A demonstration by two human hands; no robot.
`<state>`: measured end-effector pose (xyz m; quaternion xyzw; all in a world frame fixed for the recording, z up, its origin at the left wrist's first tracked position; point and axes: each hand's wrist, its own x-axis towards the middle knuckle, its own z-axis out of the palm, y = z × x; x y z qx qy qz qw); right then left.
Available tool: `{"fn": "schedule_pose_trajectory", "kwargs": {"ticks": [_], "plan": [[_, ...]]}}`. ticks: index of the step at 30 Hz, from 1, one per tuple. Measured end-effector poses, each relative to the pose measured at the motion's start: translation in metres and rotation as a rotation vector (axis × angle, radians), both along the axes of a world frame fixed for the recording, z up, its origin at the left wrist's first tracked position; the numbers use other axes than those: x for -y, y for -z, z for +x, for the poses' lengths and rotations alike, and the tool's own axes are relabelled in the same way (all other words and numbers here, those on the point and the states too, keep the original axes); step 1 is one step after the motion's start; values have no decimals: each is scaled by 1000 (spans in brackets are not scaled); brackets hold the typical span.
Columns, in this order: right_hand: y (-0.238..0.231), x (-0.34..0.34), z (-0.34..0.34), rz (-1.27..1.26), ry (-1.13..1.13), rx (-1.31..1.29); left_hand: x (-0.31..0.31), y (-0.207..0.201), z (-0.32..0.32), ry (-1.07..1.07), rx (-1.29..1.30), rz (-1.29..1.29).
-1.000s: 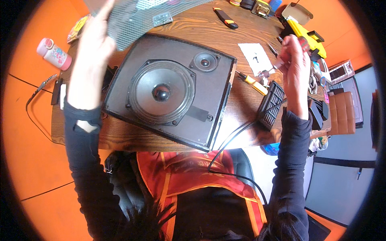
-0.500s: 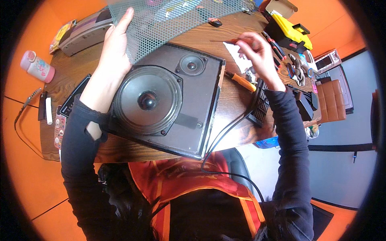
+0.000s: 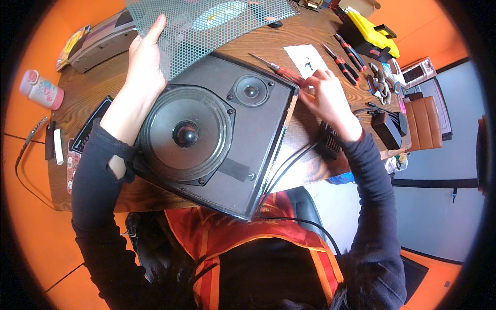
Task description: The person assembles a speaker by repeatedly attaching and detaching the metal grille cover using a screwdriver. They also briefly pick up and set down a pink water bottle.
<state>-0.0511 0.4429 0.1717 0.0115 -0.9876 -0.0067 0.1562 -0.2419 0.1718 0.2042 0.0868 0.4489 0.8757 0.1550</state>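
Observation:
My left hand [image 3: 144,64] grips the lower left edge of a perforated metal speaker grille [image 3: 191,44], thumb in front and the other fingers hidden behind it. The grille stands tilted over the far end of a black speaker cabinet [image 3: 276,121]. A large woofer [image 3: 165,150] and a small tweeter [image 3: 251,91] are exposed on the cabinet's front. Beyond its right edge, my right hand [image 3: 326,95] has its fingers curled at the handle end of a red screwdriver [image 3: 284,71]. The shaft points away to the far left. The palm hides whatever lies beneath.
White paper [image 3: 305,56] with small dark pieces lies beyond the right hand, near red-and-black pliers [image 3: 341,64], grey gloves [image 3: 381,87] and a yellow-and-black toolbox [image 3: 371,36]. Black cables [image 3: 289,168] run past the speaker's right side. A pink-and-white bottle [image 3: 44,90] stands far left.
My right hand has come down and nearer with the red screwdriver, covering where an orange-handled screwdriver lay. My left hand still holds the grille, which has shifted slightly left.

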Motion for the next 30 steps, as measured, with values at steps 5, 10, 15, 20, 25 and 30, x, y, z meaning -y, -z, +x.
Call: {"fn": "schedule_pose_trajectory", "kwargs": {"ticks": [5, 10, 15, 20, 25, 30], "plan": [[11, 9, 12, 106, 100, 21, -9, 4, -1, -41, -58, -50], [-16, 1, 20, -220, 157, -242, -11, 11, -2, -54, -171, -91], [-66, 13, 44, -949, 27, -267, -10, 5, 0, -7, -130, -95], [-90, 39, 66, -1454, -118, -464, -17, 4, 2, -24, -63, -24], [-87, 50, 70, -2192, -708, -442, -16, 5, 2, 6, -184, -26], [-73, 60, 65, -2313, -991, -133, -18, 6, 4, 45, -129, 107]]}}
